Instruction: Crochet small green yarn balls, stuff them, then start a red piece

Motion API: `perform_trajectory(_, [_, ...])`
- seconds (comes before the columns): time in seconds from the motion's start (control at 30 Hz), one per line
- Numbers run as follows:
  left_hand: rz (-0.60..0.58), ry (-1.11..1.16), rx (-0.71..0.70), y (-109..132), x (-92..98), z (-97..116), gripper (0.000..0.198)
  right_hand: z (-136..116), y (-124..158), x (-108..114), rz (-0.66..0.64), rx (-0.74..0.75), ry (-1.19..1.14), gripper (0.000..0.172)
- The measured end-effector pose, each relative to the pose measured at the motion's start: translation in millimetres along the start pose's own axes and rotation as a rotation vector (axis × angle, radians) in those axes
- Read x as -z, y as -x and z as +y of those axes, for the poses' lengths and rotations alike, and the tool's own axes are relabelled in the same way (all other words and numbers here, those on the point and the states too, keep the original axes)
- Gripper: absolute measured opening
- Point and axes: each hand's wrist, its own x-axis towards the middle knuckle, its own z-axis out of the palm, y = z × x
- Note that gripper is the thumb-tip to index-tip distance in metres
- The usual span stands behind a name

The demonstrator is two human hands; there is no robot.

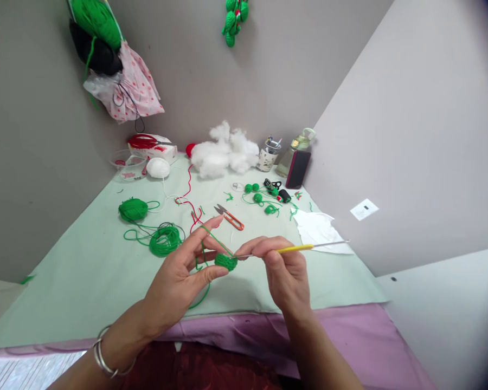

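My left hand (179, 279) pinches a small green crocheted piece (226, 262) between thumb and fingers, with green yarn looped over its raised forefinger. My right hand (282, 268) grips a crochet hook with a yellow handle (296, 248), its tip pointing left into the green piece. The yarn trails down and left toward a loose green yarn pile (165, 240) and a green yarn ball (133, 209) on the pale green table cover (85, 271).
Orange snips (230, 216) lie just beyond my hands. Small green crocheted balls (260, 195), white stuffing (223, 151), a white yarn ball (158, 168), a cup of tools (268, 155), a bottle and phone (297, 168), and white paper (319, 230) sit further back. Bags hang on the wall.
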Motion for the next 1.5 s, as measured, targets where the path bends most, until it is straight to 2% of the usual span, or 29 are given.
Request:
perform_trajectory(0.17, [0.01, -0.076, 0.001, 0, 1.8, 2, 0.034, -3, -2, 2, -0.041, 0.022, 0.07, 0.02])
perform_trajectory(0.33, [-0.001, -0.188, -0.032, -1, 3.9, 8, 0.053, -12, -6, 7, -0.189, 0.073, 0.205, 0.019])
perform_trajectory(0.4, [0.005, -0.217, -0.034, -2, 3.4, 8, 0.056, -15, -7, 7, -0.244, 0.16, 0.35, 0.018])
perform_trajectory(0.5, [0.073, -0.198, -0.02, -3, 1.1, 4, 0.054, -14, -5, 2, -0.278, 0.376, 0.7, 0.017])
perform_trajectory(0.57, [0.116, -0.167, -0.01, -2, -1.1, 1, 0.054, -11, -3, -2, -0.245, 0.491, 0.834, 0.017])
perform_trajectory(0.67, [0.153, -0.111, 0.006, 0, -4.7, -2, 0.06, -7, 2, -7, -0.163, 0.586, 0.9, 0.02])
perform_trajectory(0.8, [0.196, 0.007, 0.032, 5, -10.2, -3, 0.065, -3, 10, -11, -0.114, 0.75, 1.088, 0.024])
perform_trajectory(0.9, [0.2, 0.13, 0.085, 8, -14.5, -3, 0.067, 3, 16, -13, -0.038, 0.803, 1.116, 0.031])
perform_trajectory(0.97, [0.172, 0.275, 0.173, 7, -16.0, -1, 0.068, 7, 18, -13, 0.002, 0.829, 1.096, 0.034])
perform_trajectory(1.07, [0.075, 0.511, 0.346, 5, -14.6, 1, 0.068, 14, 19, -11, -0.019, 0.772, 0.944, 0.037])
perform_trajectory(1.13, [0.033, 0.585, 0.41, 3, -11.7, 3, 0.069, 17, 18, -10, -0.029, 0.643, 0.728, 0.042])
perform_trajectory(1.27, [0.005, 0.516, 0.348, 0, -5.4, 3, 0.073, 12, 16, -9, 0.026, 0.376, 0.359, 0.04])
perform_trajectory(1.5, [-0.029, 0.28, 0.22, -1, 1.7, 0, 0.074, -7, 13, -1, 0.056, 0.1, 0.17, 0.022])
